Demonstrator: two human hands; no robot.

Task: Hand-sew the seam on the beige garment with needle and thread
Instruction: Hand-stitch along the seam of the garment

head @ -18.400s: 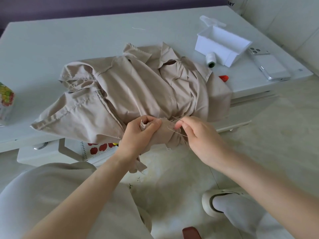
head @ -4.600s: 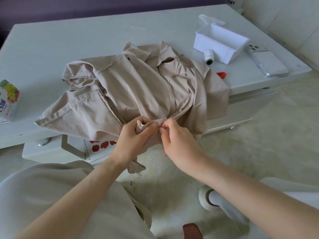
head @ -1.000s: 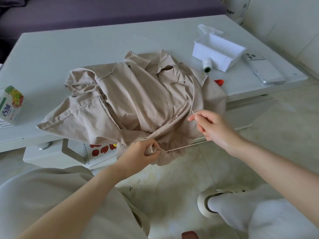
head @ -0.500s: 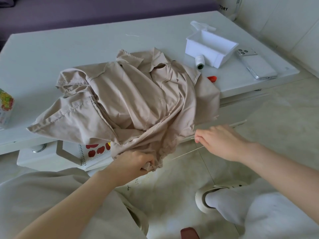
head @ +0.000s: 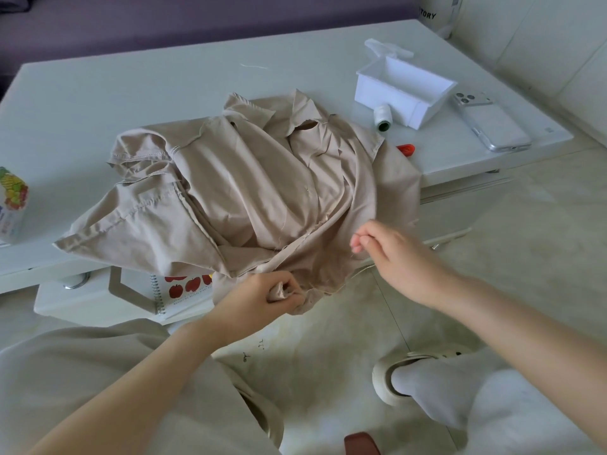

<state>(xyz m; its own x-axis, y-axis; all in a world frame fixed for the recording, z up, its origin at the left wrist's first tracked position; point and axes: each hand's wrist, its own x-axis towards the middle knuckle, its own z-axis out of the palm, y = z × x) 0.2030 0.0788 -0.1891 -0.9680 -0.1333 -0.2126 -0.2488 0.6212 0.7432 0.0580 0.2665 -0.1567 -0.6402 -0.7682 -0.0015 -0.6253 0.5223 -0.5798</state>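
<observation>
The crumpled beige garment [head: 249, 192] lies on the white table [head: 131, 93] and hangs over its near edge. My left hand [head: 262, 298] grips a bunched fold of the garment's hanging hem below the table edge. My right hand [head: 391, 254] hovers to the right of that fold, in front of the garment's right side, thumb and fingertips pinched together. A pale thread [head: 348, 279] runs from the gripped fold up towards my right hand. The needle itself is too small to make out.
A white plastic box [head: 404, 87], a thread spool [head: 382, 118], a small red item [head: 406, 148] and a phone [head: 489, 124] lie at the table's right. A printed carton [head: 11, 205] stands at the left edge. A spiral notebook [head: 184, 290] sits on the shelf below.
My right hand has moved back in from its outward pull and sits closer to the garment. My left hand keeps its grip on the fold.
</observation>
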